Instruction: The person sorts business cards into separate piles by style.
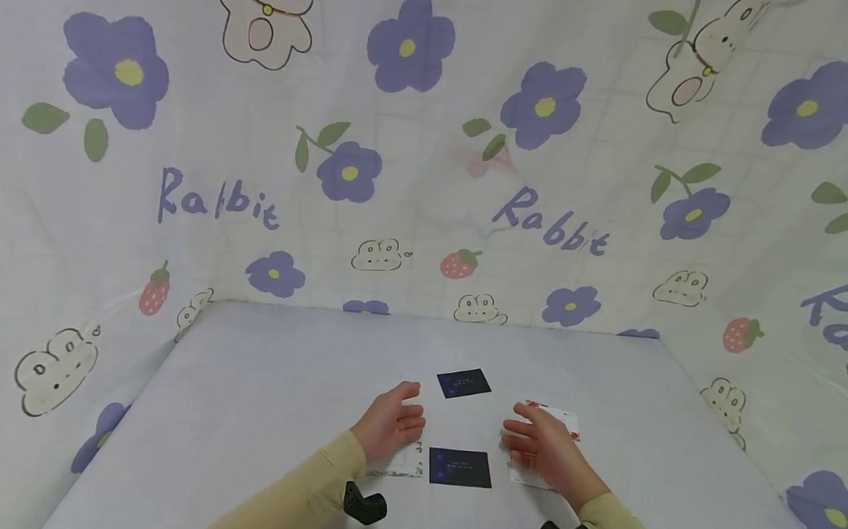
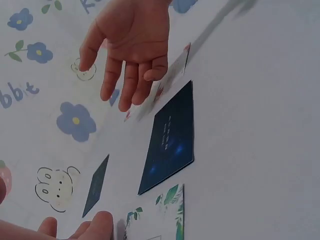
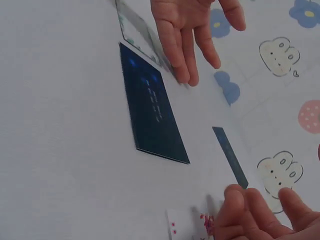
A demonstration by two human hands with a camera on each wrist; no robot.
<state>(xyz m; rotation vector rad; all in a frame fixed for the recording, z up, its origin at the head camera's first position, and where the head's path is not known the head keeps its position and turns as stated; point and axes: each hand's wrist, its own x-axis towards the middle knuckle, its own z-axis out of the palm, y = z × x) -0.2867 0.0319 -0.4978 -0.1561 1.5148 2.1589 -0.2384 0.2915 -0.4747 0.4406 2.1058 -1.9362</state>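
Observation:
My left hand [image 1: 388, 425] hovers, fingers relaxed, over a white card with green leaves [image 1: 407, 459], hiding its upper left part. Across from it, my right hand [image 1: 551, 453] hangs over a white card with red flowers [image 1: 568, 420] and covers its middle. Both palms turn inward and hold nothing. Between the hands, nearer to me, lies a dark blue-black card [image 1: 460, 467] with small pale print; the left wrist view shows blue glowing spots on this near dark card [image 2: 170, 140]. A second dark card [image 1: 464, 383] lies farther back, slightly turned.
The cards lie flat on a white-covered table [image 1: 284, 385]. A cloth curtain [image 1: 426, 217] printed with purple flowers, rabbits and strawberries rises behind the table and along both sides. Black wrist cameras [image 1: 365, 504] sit on both forearms.

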